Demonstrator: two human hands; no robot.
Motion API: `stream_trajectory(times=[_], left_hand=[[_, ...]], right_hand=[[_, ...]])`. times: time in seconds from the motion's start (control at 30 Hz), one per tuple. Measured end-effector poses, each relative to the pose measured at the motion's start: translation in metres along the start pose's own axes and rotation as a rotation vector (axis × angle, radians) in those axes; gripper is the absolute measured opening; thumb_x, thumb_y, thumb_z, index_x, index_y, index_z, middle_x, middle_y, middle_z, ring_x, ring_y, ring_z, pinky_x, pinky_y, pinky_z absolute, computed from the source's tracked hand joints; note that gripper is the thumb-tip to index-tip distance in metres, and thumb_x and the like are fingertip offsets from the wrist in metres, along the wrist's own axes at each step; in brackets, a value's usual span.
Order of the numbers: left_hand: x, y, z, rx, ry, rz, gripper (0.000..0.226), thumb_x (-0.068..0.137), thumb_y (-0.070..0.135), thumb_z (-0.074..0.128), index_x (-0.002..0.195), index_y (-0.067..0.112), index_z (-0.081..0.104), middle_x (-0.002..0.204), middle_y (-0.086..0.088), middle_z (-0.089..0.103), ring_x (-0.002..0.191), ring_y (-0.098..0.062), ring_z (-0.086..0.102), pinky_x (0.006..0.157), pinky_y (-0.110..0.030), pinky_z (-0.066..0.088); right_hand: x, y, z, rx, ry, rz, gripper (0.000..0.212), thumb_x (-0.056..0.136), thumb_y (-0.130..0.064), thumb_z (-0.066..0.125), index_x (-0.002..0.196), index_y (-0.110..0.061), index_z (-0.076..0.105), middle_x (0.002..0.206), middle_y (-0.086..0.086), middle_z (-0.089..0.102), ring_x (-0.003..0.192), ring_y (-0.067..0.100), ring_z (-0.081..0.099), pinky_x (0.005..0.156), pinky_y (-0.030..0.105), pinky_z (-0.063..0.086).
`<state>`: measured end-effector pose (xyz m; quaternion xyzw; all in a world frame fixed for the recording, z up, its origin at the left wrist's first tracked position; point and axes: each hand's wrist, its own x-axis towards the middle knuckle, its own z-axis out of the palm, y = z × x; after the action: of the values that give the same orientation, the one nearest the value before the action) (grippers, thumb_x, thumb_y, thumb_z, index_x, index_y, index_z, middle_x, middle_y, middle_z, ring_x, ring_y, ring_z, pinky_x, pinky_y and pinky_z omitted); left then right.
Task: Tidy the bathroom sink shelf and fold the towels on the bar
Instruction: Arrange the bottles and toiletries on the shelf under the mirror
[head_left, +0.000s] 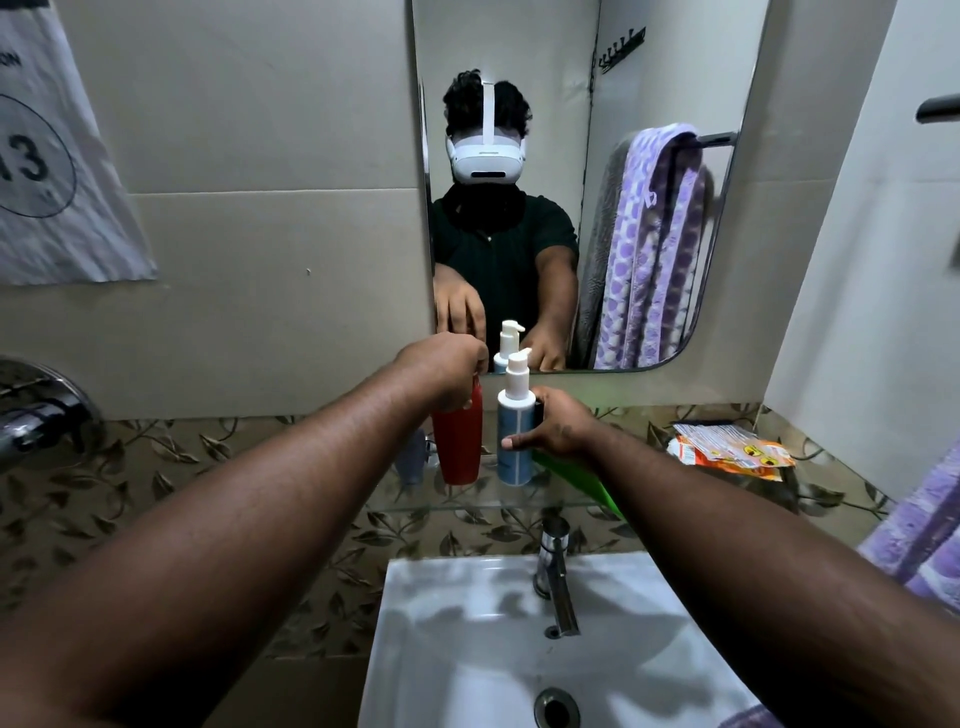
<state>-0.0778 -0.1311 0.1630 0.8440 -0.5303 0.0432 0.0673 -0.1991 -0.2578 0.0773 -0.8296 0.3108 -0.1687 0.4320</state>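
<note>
Sink (426, 649) nearest – on the glass shelf (467, 503) my left hand (441, 364) pinches the red bottle (460, 447) top, right hand (558, 428) wraps the pump bottle (515, 441) mid-body – rigid, light-looking, probably slick plastic.

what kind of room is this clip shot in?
A home bathroom, most likely. A white ceramic washbasin with a chrome tap sits below a glass shelf holding toiletry bottles, a frameless wall mirror hangs above it, and the mirror reflects a purple patterned towel on a bar.
</note>
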Motion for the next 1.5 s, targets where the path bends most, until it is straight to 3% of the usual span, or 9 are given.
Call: stream_trajectory(times=[0.3, 0.43, 0.57, 0.67, 0.83, 1.0, 1.23, 1.37, 1.5], left_hand=[[-0.003, -0.003, 0.010, -0.068, 0.082, 0.003, 0.063, 0.081, 0.030, 0.083, 0.136, 0.024, 0.054, 0.125, -0.003, 0.064, 0.111, -0.024, 0.062, 0.088, -0.042, 0.058], [-0.019, 0.006, 0.015, 0.193, 0.456, 0.056, 0.057, 0.081, 0.063, 0.067, 0.119, 0.022, 0.059, 0.112, -0.007, 0.062, 0.102, -0.028, 0.059, 0.088, -0.043, 0.046], [-0.038, 0.036, 0.033, 0.292, 0.781, 0.389, 0.027, 0.085, 0.041, 0.058, 0.095, 0.016, 0.060, 0.092, -0.011, 0.058, 0.085, -0.031, 0.053, 0.076, -0.043, 0.037], [-0.041, 0.069, 0.060, 0.221, 0.577, 0.612, 0.023, 0.085, 0.030, 0.062, 0.102, 0.013, 0.064, 0.099, -0.012, 0.063, 0.090, -0.032, 0.058, 0.076, -0.041, 0.039], [-0.035, 0.116, 0.106, 0.205, 0.197, 0.581, 0.043, 0.087, 0.027, 0.067, 0.127, 0.016, 0.058, 0.123, -0.012, 0.061, 0.112, -0.032, 0.059, 0.090, -0.041, 0.045], [-0.027, 0.150, 0.137, 0.245, 0.122, 0.578, 0.056, 0.085, 0.028, 0.070, 0.137, 0.017, 0.051, 0.131, -0.013, 0.057, 0.120, -0.034, 0.056, 0.093, -0.042, 0.045], [-0.016, 0.179, 0.157, 0.305, 0.085, 0.563, 0.058, 0.090, 0.015, 0.064, 0.144, 0.019, 0.043, 0.138, -0.015, 0.053, 0.128, -0.036, 0.051, 0.104, -0.044, 0.040], [-0.020, 0.186, 0.157, 0.351, -0.007, 0.518, 0.062, 0.094, 0.013, 0.062, 0.151, 0.017, 0.040, 0.145, -0.017, 0.045, 0.135, -0.039, 0.045, 0.117, -0.069, 0.025], [-0.028, 0.184, 0.157, 0.360, 0.001, 0.545, 0.051, 0.097, 0.012, 0.059, 0.146, 0.016, 0.048, 0.138, -0.016, 0.049, 0.131, -0.040, 0.048, 0.116, -0.075, 0.018]], right_hand=[[0.000, -0.004, 0.007, 0.020, 0.013, 0.025, 0.067, 0.067, -0.009, 0.093, 0.123, -0.013, 0.056, 0.123, 0.004, 0.066, 0.120, 0.027, 0.061, 0.098, 0.040, 0.052], [-0.002, -0.006, -0.010, -0.070, -0.008, 0.060, 0.078, 0.069, 0.004, 0.087, 0.135, -0.004, 0.047, 0.132, 0.016, 0.061, 0.124, 0.033, 0.059, 0.104, 0.050, 0.052], [-0.009, -0.003, -0.046, -0.229, 0.016, 0.040, 0.044, 0.079, 0.013, 0.073, 0.116, -0.002, 0.054, 0.101, 0.014, 0.063, 0.093, 0.028, 0.062, 0.079, 0.041, 0.054], [-0.020, 0.002, -0.072, -0.349, 0.061, 0.062, 0.021, 0.083, 0.009, 0.069, 0.096, -0.005, 0.062, 0.081, 0.010, 0.065, 0.078, 0.022, 0.057, 0.063, 0.028, 0.046], [-0.047, 0.019, -0.096, -0.467, 0.094, 0.197, 0.032, 0.083, 0.004, 0.068, 0.114, -0.008, 0.069, 0.111, 0.021, 0.074, 0.095, 0.032, 0.070, 0.083, 0.037, 0.057], [-0.069, 0.036, -0.106, -0.496, 0.102, 0.247, 0.032, 0.085, 0.002, 0.069, 0.112, -0.014, 0.068, 0.116, 0.014, 0.072, 0.106, 0.031, 0.070, 0.095, 0.045, 0.058], [-0.086, 0.048, -0.117, -0.513, 0.155, 0.207, 0.026, 0.084, -0.002, 0.067, 0.103, -0.021, 0.068, 0.114, 0.008, 0.073, 0.105, 0.027, 0.068, 0.092, 0.037, 0.057], [-0.091, 0.049, -0.119, -0.507, 0.170, 0.181, 0.025, 0.083, -0.003, 0.067, 0.095, -0.025, 0.063, 0.110, 0.007, 0.072, 0.100, 0.027, 0.069, 0.089, 0.040, 0.059], [-0.093, 0.046, -0.117, -0.522, 0.169, 0.172, 0.025, 0.082, -0.006, 0.068, 0.097, -0.026, 0.064, 0.109, 0.006, 0.073, 0.099, 0.025, 0.069, 0.088, 0.038, 0.059]])
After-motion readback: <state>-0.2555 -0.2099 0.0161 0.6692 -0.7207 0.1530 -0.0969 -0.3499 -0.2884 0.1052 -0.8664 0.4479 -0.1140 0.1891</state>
